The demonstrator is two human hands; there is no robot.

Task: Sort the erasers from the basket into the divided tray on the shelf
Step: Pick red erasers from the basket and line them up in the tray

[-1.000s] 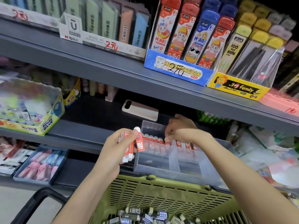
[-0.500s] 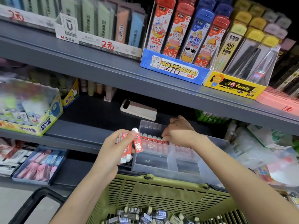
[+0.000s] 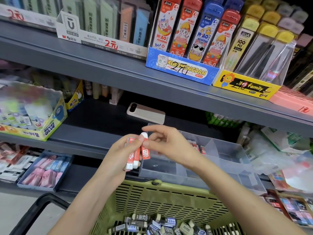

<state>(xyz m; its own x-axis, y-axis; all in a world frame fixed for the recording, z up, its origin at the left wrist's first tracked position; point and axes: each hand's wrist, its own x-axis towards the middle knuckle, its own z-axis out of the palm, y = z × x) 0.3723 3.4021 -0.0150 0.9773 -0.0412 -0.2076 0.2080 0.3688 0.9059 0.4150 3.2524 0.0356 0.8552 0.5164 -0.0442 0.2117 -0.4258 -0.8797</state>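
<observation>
Left hand [image 3: 116,156] grips a bunch of red erasers [image 3: 146,152], fingers curled. Right hand [image 3: 171,143] at its 3 o'clock, fingers loosely spread, thumb by the white tip, contact unclear. Tray [image 3: 237,160] further toward 3, basket [image 3: 169,200] at 6.

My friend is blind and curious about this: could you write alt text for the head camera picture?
A person's left hand holds a bunch of red-sleeved erasers while the right hand reaches for the tip of one, in front of a clear divided tray on a shop shelf. Below, a green basket holds many dark-sleeved erasers.
</observation>
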